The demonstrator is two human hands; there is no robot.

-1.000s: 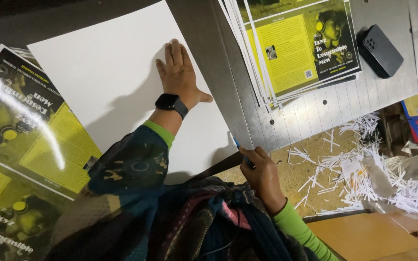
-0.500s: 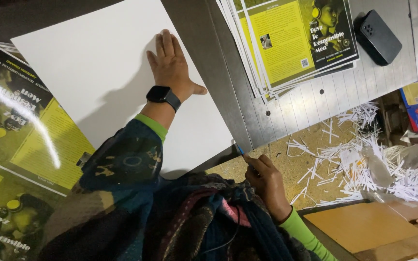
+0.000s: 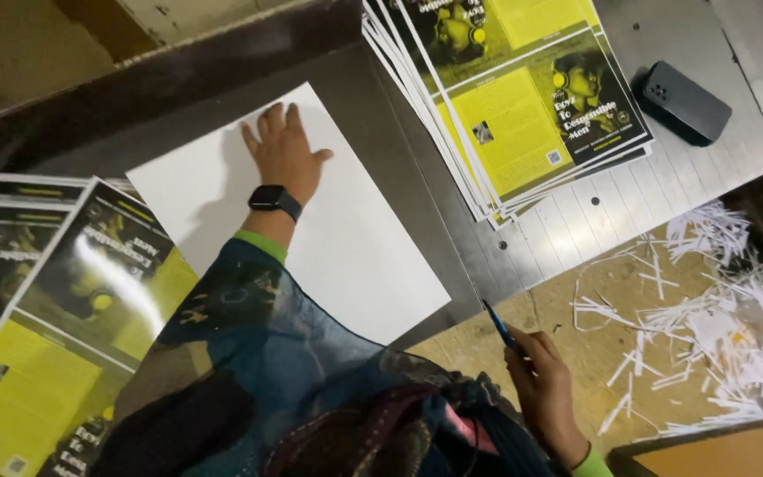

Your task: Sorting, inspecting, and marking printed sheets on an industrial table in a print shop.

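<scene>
I see the left hand spread flat on the white sheet lying on the metal table. Right hand is clamped on a blue pen off the table edge. Sheet looks light, floppy, slippery; I'd grip 1 edge.

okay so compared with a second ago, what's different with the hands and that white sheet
Little changed. The left hand lies flat on the white sheet as before. The right hand, holding the blue pen throughout, has come away from the sheet's near edge and now hangs past the table edge, over the floor's paper strips. The printed stacks and dark phone stayed put.
</scene>
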